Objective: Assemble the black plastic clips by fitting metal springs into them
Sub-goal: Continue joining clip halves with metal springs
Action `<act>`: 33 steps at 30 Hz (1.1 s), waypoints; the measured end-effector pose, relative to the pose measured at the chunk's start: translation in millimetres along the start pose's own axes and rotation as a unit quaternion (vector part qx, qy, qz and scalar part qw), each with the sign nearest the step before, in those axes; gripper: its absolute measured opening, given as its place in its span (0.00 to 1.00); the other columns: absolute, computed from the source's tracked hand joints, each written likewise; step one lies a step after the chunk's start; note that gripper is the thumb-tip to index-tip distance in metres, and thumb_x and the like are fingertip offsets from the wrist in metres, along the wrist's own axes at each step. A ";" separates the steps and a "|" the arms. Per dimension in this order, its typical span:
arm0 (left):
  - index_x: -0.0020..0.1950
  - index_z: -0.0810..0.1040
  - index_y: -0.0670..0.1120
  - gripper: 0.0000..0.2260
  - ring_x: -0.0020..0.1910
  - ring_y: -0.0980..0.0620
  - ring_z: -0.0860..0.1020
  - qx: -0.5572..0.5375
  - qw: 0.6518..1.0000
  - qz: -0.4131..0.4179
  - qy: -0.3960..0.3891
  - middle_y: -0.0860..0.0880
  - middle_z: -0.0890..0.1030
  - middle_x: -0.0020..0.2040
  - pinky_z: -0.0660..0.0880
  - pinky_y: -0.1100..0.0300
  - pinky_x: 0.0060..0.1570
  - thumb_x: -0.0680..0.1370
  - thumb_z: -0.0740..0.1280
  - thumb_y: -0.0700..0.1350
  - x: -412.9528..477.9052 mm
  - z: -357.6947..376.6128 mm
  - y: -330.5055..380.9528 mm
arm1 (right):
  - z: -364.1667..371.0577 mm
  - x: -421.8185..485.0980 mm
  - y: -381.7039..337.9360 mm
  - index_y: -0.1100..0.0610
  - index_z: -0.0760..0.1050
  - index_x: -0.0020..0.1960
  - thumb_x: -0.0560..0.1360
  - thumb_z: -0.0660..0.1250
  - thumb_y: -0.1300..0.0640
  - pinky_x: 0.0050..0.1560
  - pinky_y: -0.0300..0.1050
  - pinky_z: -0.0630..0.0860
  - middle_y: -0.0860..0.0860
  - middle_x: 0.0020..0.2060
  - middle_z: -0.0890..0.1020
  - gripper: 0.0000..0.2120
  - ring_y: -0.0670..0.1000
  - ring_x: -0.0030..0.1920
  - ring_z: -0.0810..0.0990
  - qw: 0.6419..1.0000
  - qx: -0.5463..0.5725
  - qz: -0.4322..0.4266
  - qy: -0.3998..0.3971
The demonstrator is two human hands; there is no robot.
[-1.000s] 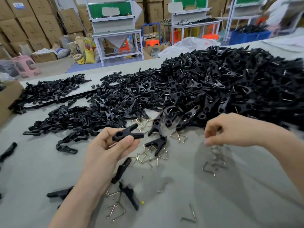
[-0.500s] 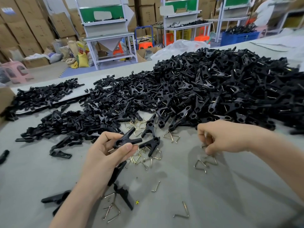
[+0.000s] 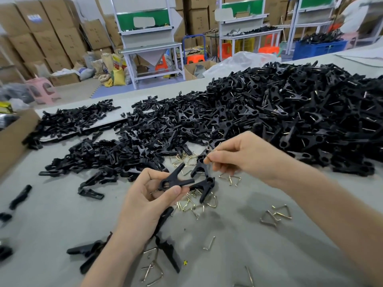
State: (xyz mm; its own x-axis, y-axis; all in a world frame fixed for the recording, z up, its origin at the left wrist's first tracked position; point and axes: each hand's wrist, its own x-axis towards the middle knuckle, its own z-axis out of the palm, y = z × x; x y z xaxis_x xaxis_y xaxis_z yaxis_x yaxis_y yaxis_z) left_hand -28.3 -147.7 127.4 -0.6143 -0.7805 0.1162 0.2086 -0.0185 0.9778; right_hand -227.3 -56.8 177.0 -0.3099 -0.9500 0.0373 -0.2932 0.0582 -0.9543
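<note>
My left hand grips a black plastic clip between thumb and fingers, its jaws spread toward the right. My right hand pinches a thin metal spring between thumb and forefinger, just up and right of the clip and apart from it. Loose metal springs lie on the grey table below both hands. More springs lie at the edge of the pile.
A large heap of black clips covers the table's far right. A flatter spread of black clip halves lies at the centre left. A cardboard box stands at the left edge. Stray clip parts lie near my left forearm.
My right hand rose from the springs on the table with one spring pinched and moved left toward the clip. My left hand kept holding the clip.
</note>
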 end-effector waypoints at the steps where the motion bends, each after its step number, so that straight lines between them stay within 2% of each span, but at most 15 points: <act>1: 0.47 0.74 0.41 0.13 0.45 0.42 0.84 -0.008 1.000 0.005 0.005 0.39 0.85 0.44 0.80 0.63 0.41 0.65 0.71 0.38 0.5 -0.3 0.3 | 11.4 5.6 0.6 0.59 0.83 0.40 0.77 0.67 0.60 0.29 0.34 0.71 0.50 0.29 0.82 0.09 0.43 0.29 0.76 1.000 0.007 -0.004 -0.013; 6: 0.49 0.77 0.39 0.14 0.45 0.44 0.85 -0.005 1.000 0.018 0.007 0.42 0.85 0.47 0.80 0.63 0.42 0.66 0.71 0.40 1.6 0.2 2.6 | 39.9 9.7 16.6 0.62 0.77 0.38 0.79 0.63 0.57 0.31 0.39 0.69 0.49 0.27 0.79 0.14 0.48 0.28 0.73 0.996 -0.030 -0.007 -0.083; 10: 0.50 0.78 0.39 0.13 0.44 0.44 0.85 0.008 1.000 0.020 -0.018 0.43 0.85 0.46 0.80 0.64 0.42 0.67 0.70 0.39 0.2 3.4 3.5 | 44.6 5.2 21.9 0.56 0.73 0.35 0.80 0.60 0.59 0.29 0.39 0.71 0.50 0.25 0.76 0.15 0.46 0.25 0.72 0.995 0.015 0.010 -0.096; 13: 0.46 0.81 0.43 0.09 0.44 0.44 0.85 -0.004 1.000 0.012 -0.017 0.43 0.85 0.47 0.80 0.64 0.42 0.66 0.70 0.39 0.3 3.5 4.1 | 44.4 3.2 18.9 0.55 0.73 0.33 0.79 0.61 0.60 0.27 0.36 0.71 0.49 0.23 0.75 0.16 0.47 0.25 0.73 0.994 0.053 0.005 -0.094; 16: 0.43 0.83 0.48 0.08 0.45 0.45 0.85 0.002 1.000 0.009 -0.029 0.44 0.85 0.47 0.79 0.64 0.43 0.66 0.71 0.40 -0.5 2.4 5.9 | 41.9 1.4 16.6 0.56 0.74 0.33 0.79 0.62 0.60 0.29 0.36 0.73 0.47 0.22 0.75 0.15 0.45 0.26 0.74 0.994 0.048 -0.004 -0.101; 19: 0.46 0.82 0.46 0.09 0.46 0.44 0.84 0.015 0.999 0.003 -0.046 0.43 0.84 0.49 0.80 0.63 0.45 0.66 0.71 0.41 -1.1 1.8 5.9 | 38.5 0.6 15.4 0.50 0.78 0.29 0.78 0.64 0.61 0.33 0.36 0.74 0.46 0.24 0.77 0.19 0.44 0.27 0.75 0.994 0.031 -0.002 -0.108; 24: 0.45 0.82 0.47 0.10 0.45 0.45 0.85 0.064 0.997 0.006 -0.053 0.43 0.85 0.46 0.81 0.57 0.48 0.65 0.73 0.42 -2.0 2.6 6.9 | 32.8 -0.3 13.0 0.49 0.77 0.25 0.76 0.68 0.56 0.34 0.35 0.71 0.47 0.23 0.78 0.20 0.45 0.26 0.75 0.997 -0.017 -0.015 -0.078; 29: 0.45 0.82 0.48 0.13 0.42 0.47 0.85 0.105 0.993 0.020 -0.046 0.43 0.85 0.42 0.79 0.57 0.47 0.62 0.74 0.47 -4.0 5.3 7.1 | 32.0 -0.4 16.2 0.53 0.74 0.24 0.73 0.70 0.57 0.29 0.32 0.66 0.49 0.21 0.75 0.19 0.43 0.23 0.69 0.998 -0.051 -0.034 -0.032; 33: 0.44 0.82 0.46 0.12 0.40 0.47 0.85 0.097 0.994 0.027 -0.050 0.42 0.85 0.41 0.80 0.59 0.45 0.62 0.74 0.44 -3.8 5.9 5.7 | 30.2 -0.5 15.9 0.58 0.74 0.26 0.74 0.70 0.58 0.29 0.31 0.66 0.49 0.22 0.74 0.18 0.43 0.23 0.68 0.996 -0.066 -0.035 -0.048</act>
State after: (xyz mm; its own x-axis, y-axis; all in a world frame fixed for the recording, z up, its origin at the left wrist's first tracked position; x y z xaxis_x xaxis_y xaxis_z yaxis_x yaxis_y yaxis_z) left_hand -29.3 -141.2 133.6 -0.6813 -0.7103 0.1769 0.0984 0.1507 0.9837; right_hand -204.5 -64.6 152.8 -0.1984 -0.9778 0.0669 -0.4289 0.0253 -0.9030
